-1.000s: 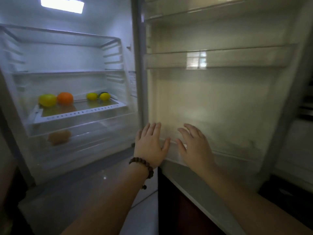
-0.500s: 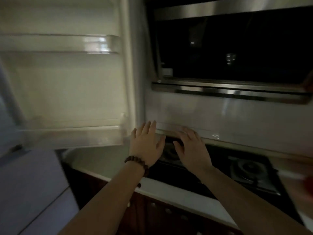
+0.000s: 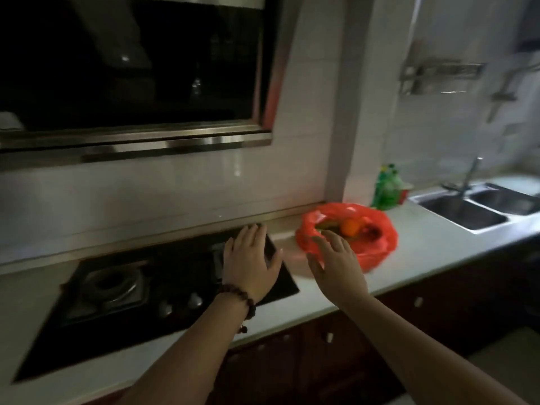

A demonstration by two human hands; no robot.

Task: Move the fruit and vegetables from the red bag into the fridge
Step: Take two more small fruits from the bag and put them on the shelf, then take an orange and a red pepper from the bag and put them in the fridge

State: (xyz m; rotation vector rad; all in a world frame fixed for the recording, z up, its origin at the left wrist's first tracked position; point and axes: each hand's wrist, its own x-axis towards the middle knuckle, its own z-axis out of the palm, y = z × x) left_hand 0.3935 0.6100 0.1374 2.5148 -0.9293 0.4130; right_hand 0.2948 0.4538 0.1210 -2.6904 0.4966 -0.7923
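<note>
The red plastic bag (image 3: 377, 241) lies open on the white counter, right of the stove. Inside it I see an orange fruit (image 3: 350, 227), a green vegetable (image 3: 327, 226) and something dark red (image 3: 372, 230). My right hand (image 3: 336, 266) hovers with fingers spread just in front of the bag's near-left edge, holding nothing. My left hand (image 3: 251, 264), with a bead bracelet on the wrist, is open over the stove's right end, empty. The fridge is out of view.
A black gas stove (image 3: 122, 290) is set into the counter (image 3: 423, 247), under a range hood (image 3: 131, 141). A green bottle (image 3: 387, 188) stands behind the bag. A steel double sink (image 3: 473, 209) with a tap lies at the right. Dark cabinets run below.
My view has swung right, from the open fridge past the stove to the counter. The red bag has come into view and both open hands now reach toward it.
</note>
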